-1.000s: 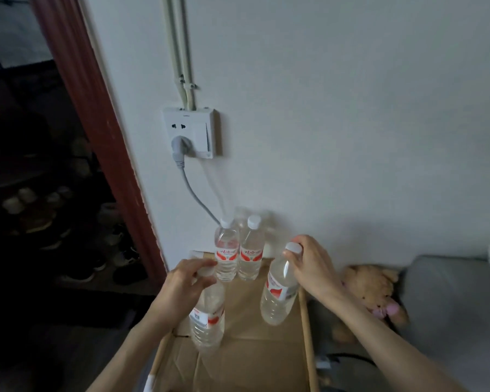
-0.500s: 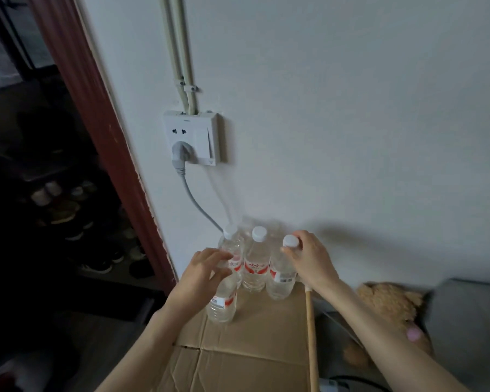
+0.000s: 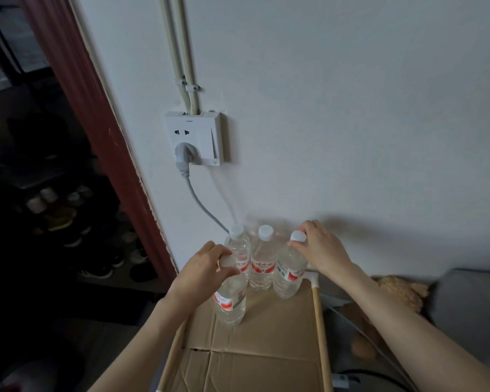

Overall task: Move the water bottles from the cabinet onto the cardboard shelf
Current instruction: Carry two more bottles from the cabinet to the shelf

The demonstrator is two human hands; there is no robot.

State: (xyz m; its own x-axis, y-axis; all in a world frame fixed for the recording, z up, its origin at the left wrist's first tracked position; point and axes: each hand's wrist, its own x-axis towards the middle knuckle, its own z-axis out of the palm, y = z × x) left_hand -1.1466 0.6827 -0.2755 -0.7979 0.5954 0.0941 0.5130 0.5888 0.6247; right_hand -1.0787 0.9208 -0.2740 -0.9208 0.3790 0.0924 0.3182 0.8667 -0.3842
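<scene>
Several clear water bottles with red labels and white caps stand on the cardboard shelf by the wall. My left hand grips the cap and neck of the front left bottle, which stands on the cardboard. My right hand pinches the cap of the right bottle in the back row. Beside it stand the middle bottle and the left back bottle, both untouched. The cabinet is out of view.
A wall socket with a grey plug and cable hangs above the bottles. A red door frame and dark shoe rack lie left. A wooden pole edges the shelf; a plush toy and grey cushion sit right.
Both hands carried their bottles forward and down onto the cardboard. The right bottle now stands in the back row; the left bottle stands in front of it.
</scene>
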